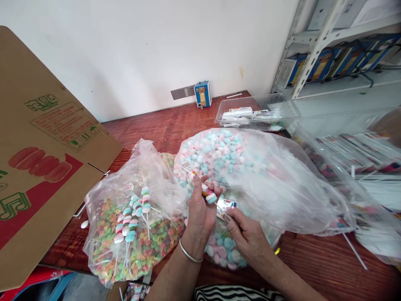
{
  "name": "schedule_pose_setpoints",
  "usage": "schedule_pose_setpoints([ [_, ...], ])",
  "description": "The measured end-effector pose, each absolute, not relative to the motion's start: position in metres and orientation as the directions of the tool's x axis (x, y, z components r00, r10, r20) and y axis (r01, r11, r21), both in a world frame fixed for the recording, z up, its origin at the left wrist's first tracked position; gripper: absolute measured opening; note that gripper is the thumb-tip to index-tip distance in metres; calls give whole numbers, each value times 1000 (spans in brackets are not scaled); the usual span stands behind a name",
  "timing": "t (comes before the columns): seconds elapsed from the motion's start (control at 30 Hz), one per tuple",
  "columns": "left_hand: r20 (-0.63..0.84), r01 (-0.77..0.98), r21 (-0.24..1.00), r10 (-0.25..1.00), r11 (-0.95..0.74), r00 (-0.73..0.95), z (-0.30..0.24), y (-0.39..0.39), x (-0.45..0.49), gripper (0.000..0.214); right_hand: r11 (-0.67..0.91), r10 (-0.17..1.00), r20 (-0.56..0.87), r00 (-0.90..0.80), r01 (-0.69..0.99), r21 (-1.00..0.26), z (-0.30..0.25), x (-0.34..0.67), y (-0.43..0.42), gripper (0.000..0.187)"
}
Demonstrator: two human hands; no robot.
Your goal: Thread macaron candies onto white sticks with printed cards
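Note:
My left hand [200,209], with a bracelet at the wrist, is closed around a marshmallow skewer [210,197] in a printed clear wrapper [189,168]. The skewer's pink, white and blue pieces show between the fingers. My right hand [246,232] is closed in a pinch at the wrapper's lower end, around the stick; its exact grip is partly hidden. Several unwrapped marshmallow skewers [130,223] lie to the left on a clear bag [103,246] of colourful ring-shaped sweets. Behind my hands is a large clear bag [282,184] of pastel marshmallows.
A printed cardboard box [46,138] stands at the left. Toward the back of the wooden table [150,125] are a blue device [203,94] and a clear tray [250,122] of wrappers. At the right, another tray [332,173] holds wrappers and white sticks, beside metal shelves [310,75].

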State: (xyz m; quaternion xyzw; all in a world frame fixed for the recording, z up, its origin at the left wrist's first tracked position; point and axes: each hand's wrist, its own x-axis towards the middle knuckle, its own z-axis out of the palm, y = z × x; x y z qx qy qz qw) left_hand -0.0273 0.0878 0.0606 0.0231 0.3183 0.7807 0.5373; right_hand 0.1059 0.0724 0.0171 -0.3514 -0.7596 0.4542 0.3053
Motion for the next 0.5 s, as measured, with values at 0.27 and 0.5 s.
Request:
schedule_pose_setpoints([
  [0.27,-363,-897,422,883,-129,-298,63,94,-63,19,54,794,-20,-607,103,-993,11,114,74,31],
  [0.5,-367,-877,449,860,-171,-355,63,91,-45,26,125,806,19,-592,139,-982,13,115,71,29],
])
